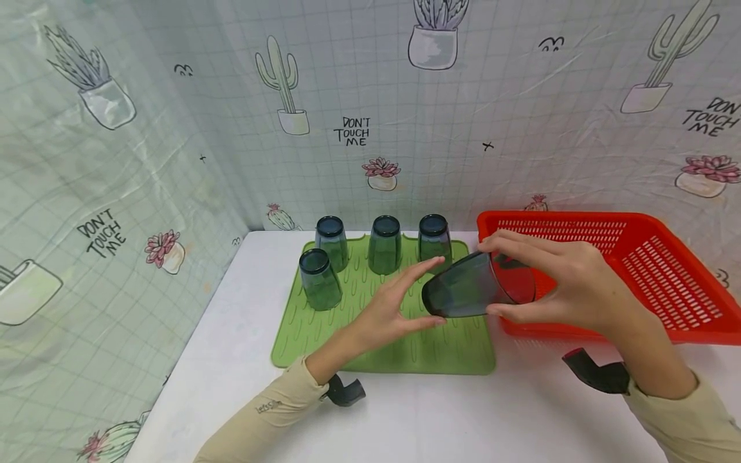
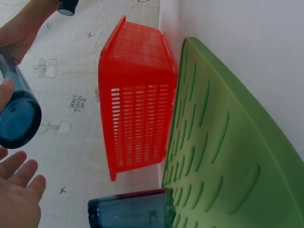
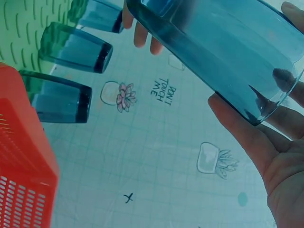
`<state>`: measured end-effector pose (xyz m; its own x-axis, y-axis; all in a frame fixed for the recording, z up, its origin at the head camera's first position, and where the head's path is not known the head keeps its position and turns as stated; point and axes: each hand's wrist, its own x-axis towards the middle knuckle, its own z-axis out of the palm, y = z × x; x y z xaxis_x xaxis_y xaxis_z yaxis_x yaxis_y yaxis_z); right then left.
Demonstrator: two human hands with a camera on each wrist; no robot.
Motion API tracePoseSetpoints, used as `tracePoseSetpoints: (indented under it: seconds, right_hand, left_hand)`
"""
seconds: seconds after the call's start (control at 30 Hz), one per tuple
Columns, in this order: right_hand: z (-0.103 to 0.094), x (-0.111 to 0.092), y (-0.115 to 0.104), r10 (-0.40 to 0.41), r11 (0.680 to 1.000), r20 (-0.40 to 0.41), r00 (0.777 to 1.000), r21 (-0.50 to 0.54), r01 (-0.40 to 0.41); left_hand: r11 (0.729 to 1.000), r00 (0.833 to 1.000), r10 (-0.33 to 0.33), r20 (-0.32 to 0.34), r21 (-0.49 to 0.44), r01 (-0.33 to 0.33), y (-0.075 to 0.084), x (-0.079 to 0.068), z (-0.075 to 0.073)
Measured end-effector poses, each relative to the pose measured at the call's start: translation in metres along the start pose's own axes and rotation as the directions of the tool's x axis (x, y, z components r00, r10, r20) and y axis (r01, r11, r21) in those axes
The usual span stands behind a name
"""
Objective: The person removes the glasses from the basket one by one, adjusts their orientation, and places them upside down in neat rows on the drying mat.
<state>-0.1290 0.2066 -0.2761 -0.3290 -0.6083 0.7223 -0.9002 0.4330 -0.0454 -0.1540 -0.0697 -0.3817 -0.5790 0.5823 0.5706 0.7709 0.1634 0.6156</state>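
Observation:
A tinted drinking glass [image 1: 463,290] is held tilted on its side above the right part of a green drying mat [image 1: 376,350]. My right hand [image 1: 579,286] grips it near the mouth, thumb below and fingers above. Around its base, my left hand [image 1: 382,315] spreads straight fingers and thumb; in the left wrist view its thumb overlaps the glass [image 2: 21,116], while the other fingers [image 2: 21,173] look apart from it. The glass [image 3: 209,52] looks bluish and see-through in the right wrist view, and nothing shows inside it.
Several matching glasses [image 1: 384,247] stand upside down along the mat's back and left, one of them [image 1: 320,283] nearer the front. A red perforated basket [image 1: 677,283] stands at the right. Behind the white table [image 1: 417,411] hangs a cactus-print sheet [image 1: 324,77].

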Motion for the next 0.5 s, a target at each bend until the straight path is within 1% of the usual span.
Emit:
tracePoseSetpoints:
  seconds: [0.3,0.5]
  right_hand:
    - [0.0000,0.0002,-0.0006,-0.013,1.000,-0.010,1.000,0.004,0.013]
    - [0.0012,0.0001,-0.0001,-0.019,1.000,-0.006,1.000,0.008,0.019]
  left_hand:
    - [0.998,0.999,0.043,0.009,-0.053,-0.043,0.0013,0.0008,0.0018]
    - [0.996,0.999,0.037,0.011,-0.085,-0.036,0.0016,0.0009,0.0043]
